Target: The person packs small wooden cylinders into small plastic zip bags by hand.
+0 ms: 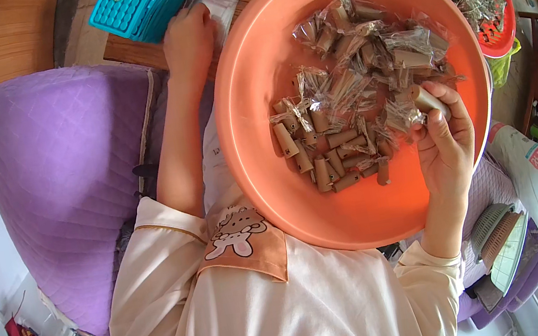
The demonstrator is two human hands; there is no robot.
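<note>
My right hand [447, 145] holds a short tan paper tube [426, 103] between thumb and fingers, over the right side of a large orange basin [262, 190]. Inside the basin lie several more tan tubes [335, 160], some bare and many in crinkled clear wrappers [363, 52]. Crinkled clear film also shows just beside the held tube. Away to the left, my left hand [188, 39] rests with bent fingers at a stack of clear plastic bags [221, 3] on a wooden surface. Its fingertips are hidden, so what they grip does not show.
Turquoise plastic baskets [142, 4] stand beside my left hand. A red basket [497, 33] heaped with wrapped pieces is beyond the basin's far right. A purple quilted cover [72, 179] lies to my left. A white sack [529, 171] and a stack of woven trays [497, 236] sit at right.
</note>
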